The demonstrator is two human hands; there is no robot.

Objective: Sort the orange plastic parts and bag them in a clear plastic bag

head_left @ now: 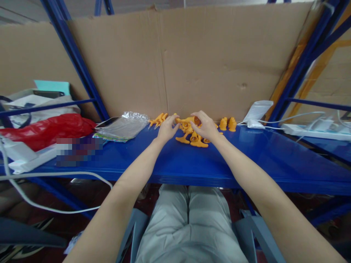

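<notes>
Both hands meet over a heap of orange plastic toy parts [195, 140] on the blue shelf [192, 164]. My left hand [166, 128] pinches one end of an orange piece [189, 119]. My right hand [206, 126] curls its fingers around the other end of that same piece, held just above the heap. More orange parts [158, 119] lie to the left of my left hand. Two small upright orange pieces [228, 124] stand to the right of my right hand.
A clear plastic bag [124, 126] lies left of the hands, a red bag [46, 129] further left. A white pouch [257, 111], white cables and a power strip [315, 130] sit on the right. Cardboard [192, 62] backs the shelf. My knees are below it.
</notes>
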